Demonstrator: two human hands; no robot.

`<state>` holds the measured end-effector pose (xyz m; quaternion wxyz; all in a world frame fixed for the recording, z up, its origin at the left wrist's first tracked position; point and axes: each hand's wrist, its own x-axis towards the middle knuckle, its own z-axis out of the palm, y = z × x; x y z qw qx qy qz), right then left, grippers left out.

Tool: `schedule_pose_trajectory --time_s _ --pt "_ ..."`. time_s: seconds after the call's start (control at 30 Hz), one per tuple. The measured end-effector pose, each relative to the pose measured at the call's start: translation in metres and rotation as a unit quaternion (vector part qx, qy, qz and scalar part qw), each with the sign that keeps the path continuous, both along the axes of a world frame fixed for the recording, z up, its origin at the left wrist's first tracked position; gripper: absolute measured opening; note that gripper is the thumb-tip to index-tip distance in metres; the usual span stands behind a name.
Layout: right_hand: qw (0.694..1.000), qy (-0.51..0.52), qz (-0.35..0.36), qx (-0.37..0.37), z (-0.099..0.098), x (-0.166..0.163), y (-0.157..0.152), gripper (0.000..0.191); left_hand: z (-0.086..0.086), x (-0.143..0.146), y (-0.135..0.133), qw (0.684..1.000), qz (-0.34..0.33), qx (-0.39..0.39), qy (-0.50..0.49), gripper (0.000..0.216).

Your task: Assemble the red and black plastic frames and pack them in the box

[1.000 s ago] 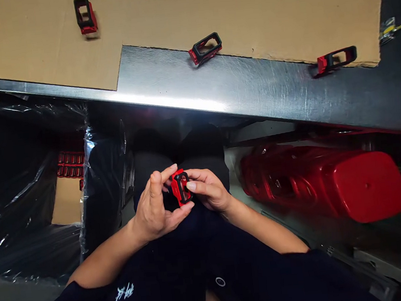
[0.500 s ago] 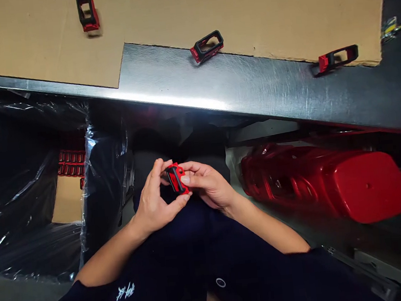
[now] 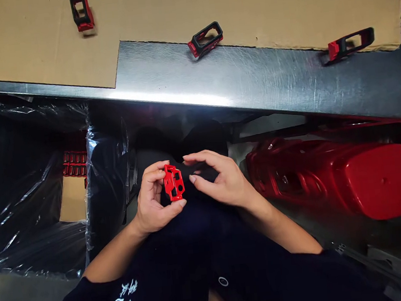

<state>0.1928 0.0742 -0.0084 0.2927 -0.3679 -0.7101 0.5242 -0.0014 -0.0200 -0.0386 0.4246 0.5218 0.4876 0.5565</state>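
Observation:
Over my lap, my left hand (image 3: 152, 205) pinches a small red plastic part (image 3: 173, 183) with several cut-outs, thumb below and fingers above. My right hand (image 3: 225, 183) is just to its right, apart from the red part. Its thumb and fingers curl around a black piece (image 3: 202, 171) that is hard to make out against my dark trousers. On the table above lie three red-and-black clips: one at the far left (image 3: 81, 11), one in the middle (image 3: 205, 39) and one on the right (image 3: 349, 44).
A steel table (image 3: 251, 84) partly covered by cardboard (image 3: 34, 43) runs across the top. Under it on the left stands a plastic-lined box (image 3: 31, 195) with rows of red parts (image 3: 76, 162). A red plastic stool (image 3: 348, 179) lies on the right.
Both hands held one red-and-black part together. Now the hands have drawn apart: the red part stays in my left hand, turned flat towards me, and my right hand has moved right.

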Motion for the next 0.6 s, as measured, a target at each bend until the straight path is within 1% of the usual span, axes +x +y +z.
schedule_pose_trajectory --time_s 0.07,0.13,0.17,0.23,0.33,0.43,0.6 --pt "0.992 0.002 -0.003 -0.126 -0.003 0.001 -0.003 0.030 -0.002 0.001 -0.002 0.997 0.010 0.023 0.067 0.077" --pt "0.973 0.019 0.013 -0.228 -0.006 0.001 -0.007 0.026 -0.005 0.001 -0.003 0.993 0.012 0.039 0.113 0.086" --pt "0.963 0.033 0.019 -0.266 -0.008 0.001 -0.008 0.025 -0.006 0.001 -0.003 0.991 0.013 0.045 0.128 0.090" --pt "0.945 0.063 0.019 -0.321 -0.009 -0.002 -0.011 0.025 -0.009 0.002 -0.003 0.987 0.014 0.048 0.150 0.098" --pt "0.930 0.097 0.011 -0.355 -0.009 -0.005 -0.012 0.021 -0.010 0.003 -0.001 0.986 0.005 0.054 0.159 0.101" --pt "0.921 0.112 0.008 -0.374 -0.010 -0.007 -0.012 0.021 -0.009 0.003 0.001 0.986 -0.009 0.059 0.153 0.098" --pt "0.910 0.115 0.002 -0.399 -0.015 -0.008 -0.013 0.025 -0.010 0.001 0.003 0.992 -0.011 0.035 0.122 0.091"
